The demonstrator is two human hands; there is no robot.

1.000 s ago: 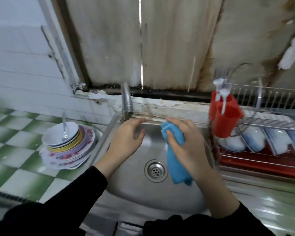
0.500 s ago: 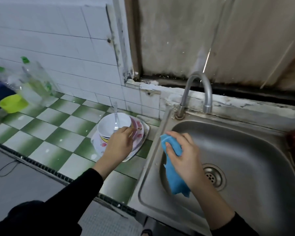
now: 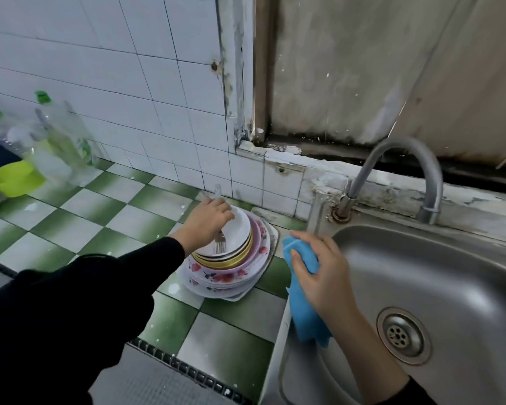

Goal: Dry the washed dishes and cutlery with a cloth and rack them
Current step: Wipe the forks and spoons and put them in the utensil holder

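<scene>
Pinching fork from bowl with left hand, clutching cloth in right hand, ready for drying.

cloth was blue, top bowl white, plates white with red flower print, countertop chequered green and white, plastic bowl lime green
</scene>
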